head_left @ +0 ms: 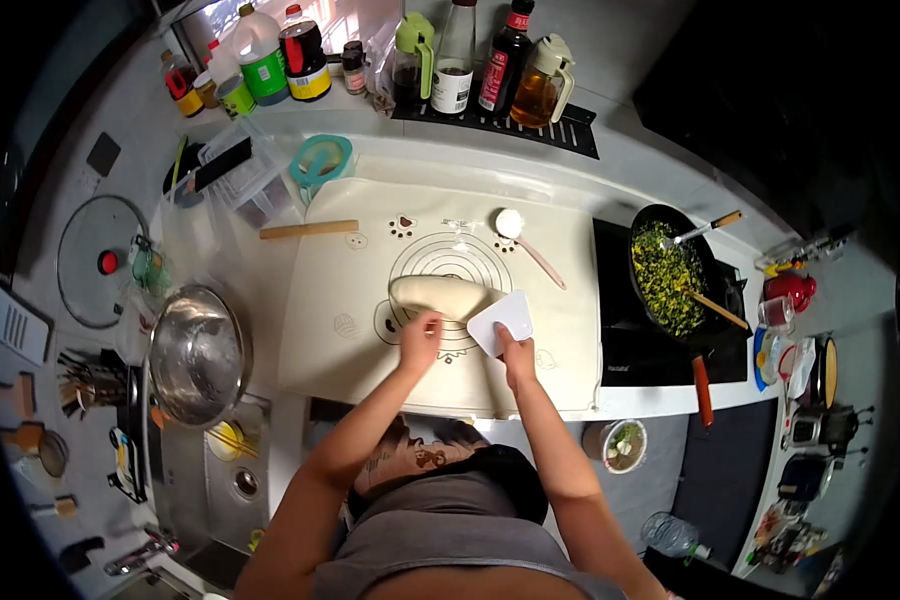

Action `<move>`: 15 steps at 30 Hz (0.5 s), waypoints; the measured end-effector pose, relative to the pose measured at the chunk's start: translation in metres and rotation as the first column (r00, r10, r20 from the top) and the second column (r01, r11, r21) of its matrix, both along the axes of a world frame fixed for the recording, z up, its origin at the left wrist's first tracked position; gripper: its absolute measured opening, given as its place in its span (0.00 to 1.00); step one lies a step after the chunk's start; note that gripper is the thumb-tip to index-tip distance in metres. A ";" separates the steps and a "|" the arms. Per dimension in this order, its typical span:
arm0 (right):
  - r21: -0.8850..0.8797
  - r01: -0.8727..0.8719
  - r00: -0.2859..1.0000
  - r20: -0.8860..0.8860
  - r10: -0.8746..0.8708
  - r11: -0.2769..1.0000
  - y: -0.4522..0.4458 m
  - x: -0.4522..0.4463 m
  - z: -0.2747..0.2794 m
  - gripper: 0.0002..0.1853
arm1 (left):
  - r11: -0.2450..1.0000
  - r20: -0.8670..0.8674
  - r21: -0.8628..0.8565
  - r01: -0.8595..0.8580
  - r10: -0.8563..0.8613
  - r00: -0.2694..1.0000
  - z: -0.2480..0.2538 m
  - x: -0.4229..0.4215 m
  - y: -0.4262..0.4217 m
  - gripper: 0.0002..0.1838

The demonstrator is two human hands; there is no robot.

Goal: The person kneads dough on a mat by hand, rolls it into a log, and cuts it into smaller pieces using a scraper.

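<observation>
Lying just beyond left grip [419, 342]: dough [435, 296]

- Nothing legible for certain.
- Stove [620, 310]: pale lettering [618, 369] on front edge, too small.
- Green-labelled bottle [261, 65], red-labelled bottle [502, 62]: print unreadable.
- Mat [320, 290]: small marks [461, 223] above printed rings [450, 256], blurred.

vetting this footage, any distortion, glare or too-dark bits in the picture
Head view: strong fisheye bending, black corners; head view: bright window, highlights on the metal bowl; head view: upper right nearly black, while the dough is well lit.
</observation>
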State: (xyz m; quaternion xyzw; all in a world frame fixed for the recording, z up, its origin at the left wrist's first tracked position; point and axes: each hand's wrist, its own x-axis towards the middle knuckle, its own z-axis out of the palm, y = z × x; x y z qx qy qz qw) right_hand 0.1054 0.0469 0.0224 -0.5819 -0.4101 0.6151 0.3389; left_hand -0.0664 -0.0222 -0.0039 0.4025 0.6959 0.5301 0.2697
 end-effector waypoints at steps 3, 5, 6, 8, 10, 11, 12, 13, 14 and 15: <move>0.267 -0.292 0.952 0.171 0.253 0.918 0.029 0.028 0.007 0.17 | 0.954 0.117 -0.071 -0.291 0.298 0.947 -0.075 -0.022 0.009 0.09; 0.341 -0.494 0.854 0.364 0.372 0.800 0.050 0.024 0.022 0.18 | 0.896 0.185 -0.193 -0.400 0.434 0.882 -0.105 -0.036 0.016 0.16; 0.318 -0.611 0.762 0.483 0.431 0.725 0.060 0.014 0.034 0.17 | 0.878 0.226 -0.226 -0.421 0.468 0.854 -0.127 -0.044 0.021 0.18; 0.227 -0.808 0.526 0.694 0.492 0.543 0.075 -0.018 0.062 0.16 | 0.842 0.328 -0.275 -0.464 0.536 0.778 -0.108 -0.044 0.025 0.19; 0.203 -0.921 0.348 0.813 0.466 0.334 0.080 -0.059 0.081 0.15 | 0.820 0.403 -0.309 -0.482 0.572 0.715 -0.085 -0.041 0.025 0.19; 0.180 -0.958 0.262 0.861 0.435 0.222 0.082 -0.080 0.082 0.14 | 0.818 0.426 -0.318 -0.480 0.575 0.698 -0.077 -0.040 0.024 0.19; 0.151 -0.981 0.190 0.885 0.424 0.125 0.085 -0.098 0.076 0.14 | 0.817 0.447 -0.324 -0.478 0.577 0.684 -0.073 -0.040 0.023 0.18; 0.120 -0.992 0.121 0.906 0.405 0.028 0.088 -0.115 0.067 0.13 | 0.813 0.478 -0.316 -0.489 0.582 0.658 -0.074 -0.040 0.024 0.17; 0.088 -0.994 0.056 0.923 0.380 -0.065 0.090 -0.129 0.059 0.13 | 0.819 0.511 -0.296 -0.492 0.571 0.643 -0.074 -0.039 0.024 0.17; 0.075 -0.989 0.024 0.930 0.366 -0.126 0.088 -0.141 0.060 0.11 | 0.826 0.543 -0.274 -0.493 0.556 0.630 -0.077 -0.039 0.023 0.17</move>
